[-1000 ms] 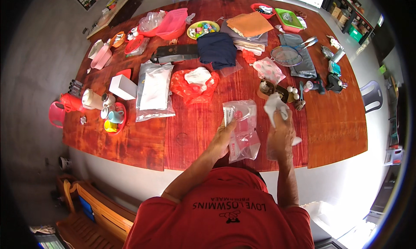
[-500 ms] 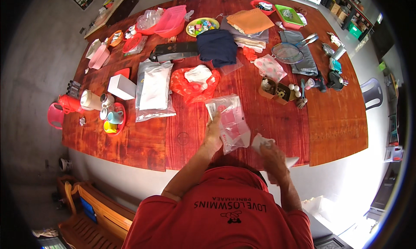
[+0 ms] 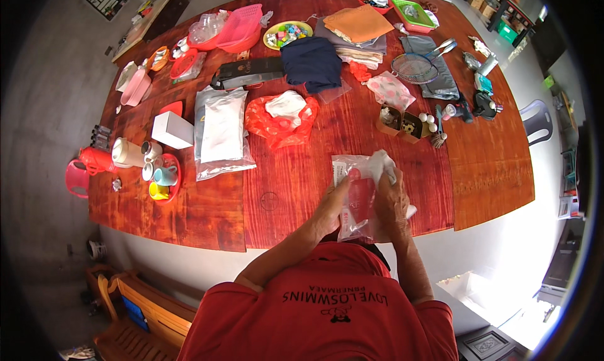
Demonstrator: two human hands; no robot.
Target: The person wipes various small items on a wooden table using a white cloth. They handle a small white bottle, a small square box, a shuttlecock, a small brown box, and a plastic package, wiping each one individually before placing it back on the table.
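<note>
In front of my chest a clear plastic bag (image 3: 360, 200) with pink print and a white label is held up near the table's front edge. My left hand (image 3: 332, 205) is closed on its left side, thumb on the front. My right hand (image 3: 391, 204) grips a crumpled white cloth (image 3: 379, 164), perhaps tissue, against the bag's right side. A white end of it sticks out beside the palm. Some of my right fingers are hidden, so whether they also pinch the bag cannot be told.
Beyond the bag lies a red plastic bag (image 3: 259, 119) with white cloth in it. Left of that are a packaged white garment (image 3: 223, 131), a white box (image 3: 173, 129) and cups on a red tray (image 3: 178, 183). To the right stand small open boxes (image 3: 412, 127), eggs and badminton rackets (image 3: 415, 69).
My right hand has moved up and left with the white cloth, from beside the bag onto its right side. My left hand and the bag have shifted right and nearer to me.
</note>
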